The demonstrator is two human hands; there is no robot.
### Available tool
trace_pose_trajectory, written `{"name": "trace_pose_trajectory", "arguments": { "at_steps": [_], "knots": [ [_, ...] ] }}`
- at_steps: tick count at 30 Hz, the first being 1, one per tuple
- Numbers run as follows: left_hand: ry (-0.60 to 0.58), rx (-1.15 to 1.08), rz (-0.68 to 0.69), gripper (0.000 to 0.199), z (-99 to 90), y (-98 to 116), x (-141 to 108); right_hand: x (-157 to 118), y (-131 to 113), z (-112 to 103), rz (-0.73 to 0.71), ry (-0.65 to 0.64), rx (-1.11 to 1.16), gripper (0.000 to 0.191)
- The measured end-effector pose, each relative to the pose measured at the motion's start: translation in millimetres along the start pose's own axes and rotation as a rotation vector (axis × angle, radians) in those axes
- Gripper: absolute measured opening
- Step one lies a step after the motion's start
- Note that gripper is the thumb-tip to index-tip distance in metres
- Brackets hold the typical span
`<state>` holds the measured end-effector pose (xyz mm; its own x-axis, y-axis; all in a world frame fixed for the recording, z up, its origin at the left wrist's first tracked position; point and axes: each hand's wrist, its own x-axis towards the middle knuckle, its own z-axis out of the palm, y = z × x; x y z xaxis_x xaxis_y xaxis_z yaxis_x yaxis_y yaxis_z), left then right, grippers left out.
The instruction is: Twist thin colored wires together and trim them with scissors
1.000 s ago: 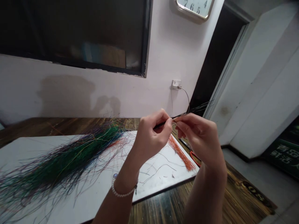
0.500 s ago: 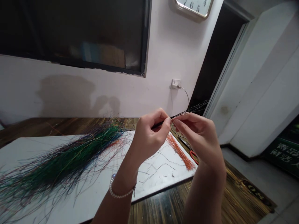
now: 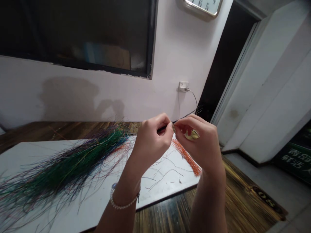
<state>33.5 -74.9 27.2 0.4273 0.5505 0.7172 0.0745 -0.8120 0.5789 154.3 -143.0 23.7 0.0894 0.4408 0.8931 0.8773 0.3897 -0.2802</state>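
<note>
- A bunch of thin dark wires (image 3: 186, 116) runs across the middle of the view, pinched between both hands above the board, its loose ends fanning up and right against the dark doorway.
- The left hand (image 3: 152, 144) is closed, its thumb and curled fingers gripping the wires near their dark end.
- The right hand (image 3: 199, 142) is also closed, its fingertips (image 3: 181, 122) pressed to the wires just beside the left hand's grip.
- A small shiny brass-coloured piece (image 3: 193, 134) shows inside the right hand's curled fingers; what it is, is too partly hidden to tell.
- A beaded bracelet (image 3: 121, 202) circles the left wrist.
- Below the hands, a bundle of orange wires (image 3: 187, 158) lies on a white board (image 3: 167, 181), partly behind the right hand.
- A large heap of long green, blue and purple wires (image 3: 65, 170) spreads over the board's left side, with stray strands nearby.
- The board rests on a dark wood-grain table (image 3: 162, 213).
- Beyond it, a wall socket (image 3: 183, 86) with a plugged-in cable sits on the white wall, under a partly cut-off clock (image 3: 202, 5).
</note>
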Motion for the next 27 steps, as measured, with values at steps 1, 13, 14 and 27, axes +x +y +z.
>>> {"name": "trace_pose_trajectory", "arguments": {
  "at_steps": [1, 13, 14, 27],
  "knots": [
    [-0.010, 0.011, -0.008, 0.019, -1.6, 0.3, -0.8, 0.1, 0.7, 0.6, -0.022, -0.006, 0.009, 0.012],
    [-0.013, -0.187, -0.039, 0.020, -10.2, 11.9, -3.8, 0.7, -0.9, 3.4, -0.096, 0.010, 0.091, 0.015],
    [-0.016, -0.194, -0.041, 0.019, -10.7, 12.1, -3.8, 0.5, -1.3, 2.4, -0.099, 0.013, 0.092, 0.014],
    [-0.047, -0.235, -0.067, 0.019, -15.6, 13.9, -5.5, -0.3, -2.4, 0.2, -0.265, 0.195, 0.007, 0.015]
  ]
}}
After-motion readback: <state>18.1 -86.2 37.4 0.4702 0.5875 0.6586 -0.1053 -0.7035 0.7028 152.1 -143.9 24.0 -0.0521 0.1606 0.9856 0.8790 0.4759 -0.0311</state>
